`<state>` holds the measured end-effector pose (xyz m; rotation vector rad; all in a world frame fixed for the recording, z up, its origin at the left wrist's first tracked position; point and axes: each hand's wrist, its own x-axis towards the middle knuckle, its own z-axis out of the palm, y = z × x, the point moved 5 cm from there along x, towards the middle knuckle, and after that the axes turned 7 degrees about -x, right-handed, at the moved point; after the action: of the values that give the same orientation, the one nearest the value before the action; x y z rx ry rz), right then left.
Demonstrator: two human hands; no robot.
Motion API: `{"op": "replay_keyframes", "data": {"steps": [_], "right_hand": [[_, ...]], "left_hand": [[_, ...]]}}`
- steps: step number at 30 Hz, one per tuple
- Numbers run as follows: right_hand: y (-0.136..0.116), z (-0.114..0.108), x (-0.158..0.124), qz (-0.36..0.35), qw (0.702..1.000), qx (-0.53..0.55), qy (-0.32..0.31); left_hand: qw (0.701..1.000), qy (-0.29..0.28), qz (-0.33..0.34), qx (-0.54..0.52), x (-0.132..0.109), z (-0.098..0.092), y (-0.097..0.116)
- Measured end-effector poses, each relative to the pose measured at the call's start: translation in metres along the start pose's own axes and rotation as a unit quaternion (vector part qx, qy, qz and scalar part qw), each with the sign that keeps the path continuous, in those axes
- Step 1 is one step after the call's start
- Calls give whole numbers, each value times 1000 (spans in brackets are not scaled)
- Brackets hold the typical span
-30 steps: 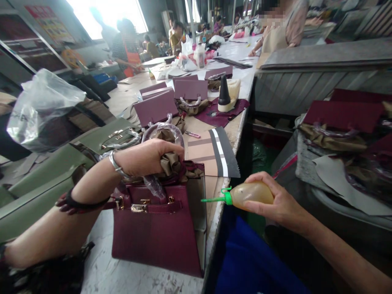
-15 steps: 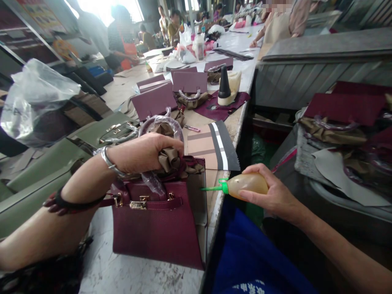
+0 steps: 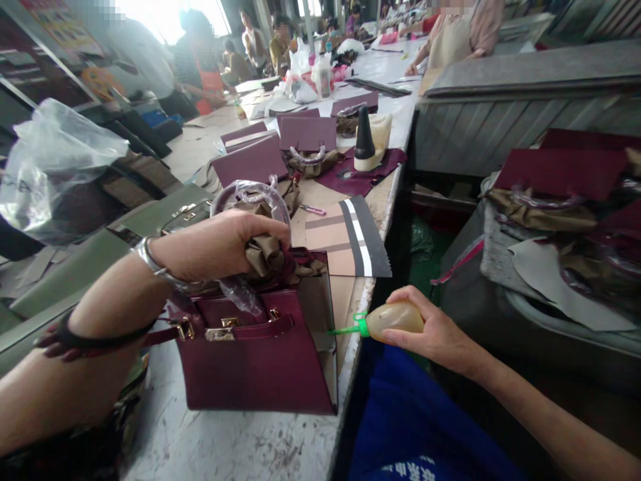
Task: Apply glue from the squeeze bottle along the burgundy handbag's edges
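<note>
A burgundy handbag (image 3: 250, 374) with gold hardware stands on the table before me, its right side panel showing a bare greyish inner face. My left hand (image 3: 245, 244) is closed on the bunched brown lining (image 3: 264, 257) at the bag's top, beside the plastic-wrapped handle (image 3: 253, 190). In my right hand (image 3: 431, 334) lies a squeeze bottle (image 3: 393, 319) of yellowish liquid, gripped between thumb and fingers. Its green nozzle (image 3: 345, 330) points left at the bag's side panel; whether the tip touches cannot be made out.
Beyond the bag lie a pink-handled cutter (image 3: 313, 210), a striped panel (image 3: 345, 237) and a black cone (image 3: 364, 137) on a pale base. Olive bags (image 3: 75, 274) fill the left side. To the right stands a cart with burgundy pieces (image 3: 561, 175). People work farther back.
The nozzle has moved down along the bag's side panel with my right hand. My left hand has shifted slightly left, and the bag's top leans left with it.
</note>
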<state>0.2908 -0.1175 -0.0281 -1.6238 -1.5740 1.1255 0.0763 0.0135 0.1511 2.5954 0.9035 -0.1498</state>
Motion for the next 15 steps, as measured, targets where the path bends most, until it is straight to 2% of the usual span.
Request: {"op": "replay_keyframes", "data": {"steps": [5,9,15], "right_hand": [[5,-5,4,15,999,21,26],[5,-10,7,16,998,40,49],[0,-4,0,19,998,47,22]], "left_hand": [[998,45,0,44,-6,-12,4],[990,100,36,93,-18,-5,11],[991,84,31,103,-28,12,13]]}}
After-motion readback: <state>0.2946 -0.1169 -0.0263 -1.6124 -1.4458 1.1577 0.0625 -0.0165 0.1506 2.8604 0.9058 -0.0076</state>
